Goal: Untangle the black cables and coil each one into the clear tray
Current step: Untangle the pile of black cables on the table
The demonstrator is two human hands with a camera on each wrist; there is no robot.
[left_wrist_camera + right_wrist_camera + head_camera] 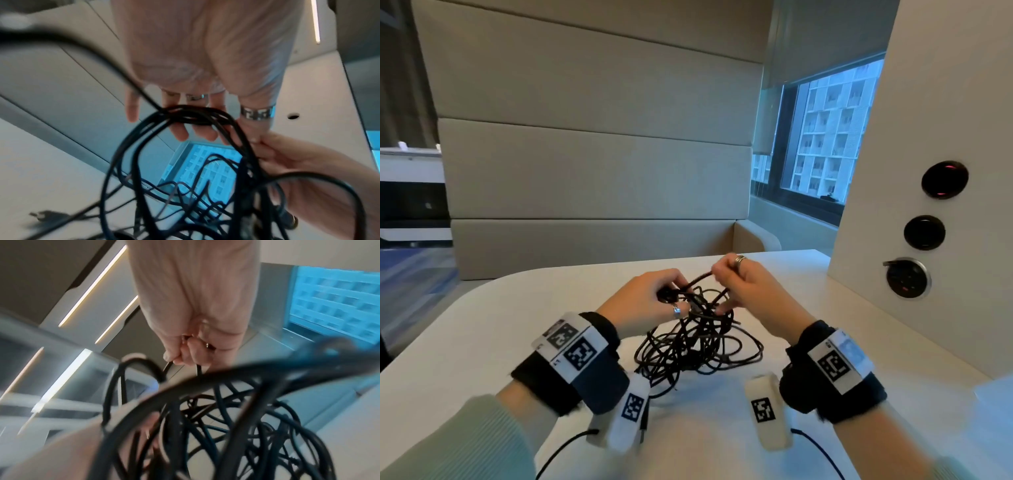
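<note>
A tangle of black cables (698,346) lies on the white table (482,342) between my hands, with its top lifted off the surface. My left hand (671,291) grips a bunch of loops at the upper left of the tangle. In the left wrist view those loops (191,116) lie across the fingers (180,133). My right hand (717,274) pinches a single strand (702,277) and holds it a little higher. The right wrist view shows its curled fingers (185,358) closed round that cable. A pale translucent corner (996,394) at the right edge may be the tray; I cannot tell.
A white upright panel (928,137) with three round sockets (907,277) borders the table on the right. A padded beige bench (599,171) stands behind the table, with a window (825,137) beyond it. One loose plug end (41,216) rests on the table.
</note>
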